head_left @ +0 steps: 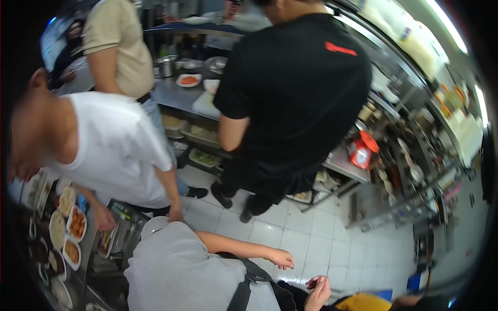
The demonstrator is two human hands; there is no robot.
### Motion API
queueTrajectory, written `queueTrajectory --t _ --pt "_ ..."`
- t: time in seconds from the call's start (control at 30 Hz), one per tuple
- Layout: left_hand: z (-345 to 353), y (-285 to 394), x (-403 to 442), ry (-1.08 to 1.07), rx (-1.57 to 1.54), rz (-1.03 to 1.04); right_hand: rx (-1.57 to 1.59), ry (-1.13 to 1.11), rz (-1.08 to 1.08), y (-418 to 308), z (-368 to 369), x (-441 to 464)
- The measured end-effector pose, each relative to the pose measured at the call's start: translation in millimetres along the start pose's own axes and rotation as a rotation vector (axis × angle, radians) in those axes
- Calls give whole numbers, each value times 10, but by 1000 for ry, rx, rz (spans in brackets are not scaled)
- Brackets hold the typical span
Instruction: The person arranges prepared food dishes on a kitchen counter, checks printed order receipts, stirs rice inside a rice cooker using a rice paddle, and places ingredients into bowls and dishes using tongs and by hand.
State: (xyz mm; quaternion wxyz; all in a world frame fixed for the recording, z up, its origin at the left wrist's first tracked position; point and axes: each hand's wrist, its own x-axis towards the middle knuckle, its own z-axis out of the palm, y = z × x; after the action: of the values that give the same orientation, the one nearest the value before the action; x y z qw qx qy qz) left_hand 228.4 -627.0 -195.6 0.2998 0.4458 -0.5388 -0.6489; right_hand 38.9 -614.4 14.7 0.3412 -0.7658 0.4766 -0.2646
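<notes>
At the bottom edge, a hand (317, 293) has its fingers partly curled; I cannot tell whether it is my left hand or the nearest person's. Beside it is that person's back in a grey shirt (181, 269) with black apron straps (251, 277). Their bare arm reaches right, ending in a loosely curled hand (281, 258). A dark cord hangs between these two hands. Further right along the bottom edge are something yellow (363, 302) and a blurred patch of skin (407, 300); I cannot make out whether this is my right hand.
A person in a white shirt (119, 145) stands at the left by trays of food (78, 223). Another in black (306, 93) faces a steel counter (179, 96). A red kitchen scale (362, 149) sits on the right-hand counter. White floor tiles (321, 249) run between them.
</notes>
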Motion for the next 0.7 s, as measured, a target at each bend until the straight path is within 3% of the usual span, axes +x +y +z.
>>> queueTrajectory --t 0.07,0.2,0.23,0.33,0.53,0.63,0.7 --pt "-170 -208 -193 186 -51 -8 129 -60 -202 277 220 237" --pt "-333 -128 -864 434 -9 -93 427 -119 -334 638 804 586" --pt "-300 -61 -1030 502 3 -130 568 -173 -204 473 854 556" --pt "-117 -190 -1342 717 -62 -123 617 -527 -201 202 923 563" --pt "954 -566 -1725 1102 -322 -108 516 -1105 -426 221 1287 682" --pt "1544 -913 -1856 1209 -411 -162 417 -1263 -462 104 1468 353" --pt "1926 -761 -2153 1326 -543 -183 350 -1282 -561 -15 1667 -17"
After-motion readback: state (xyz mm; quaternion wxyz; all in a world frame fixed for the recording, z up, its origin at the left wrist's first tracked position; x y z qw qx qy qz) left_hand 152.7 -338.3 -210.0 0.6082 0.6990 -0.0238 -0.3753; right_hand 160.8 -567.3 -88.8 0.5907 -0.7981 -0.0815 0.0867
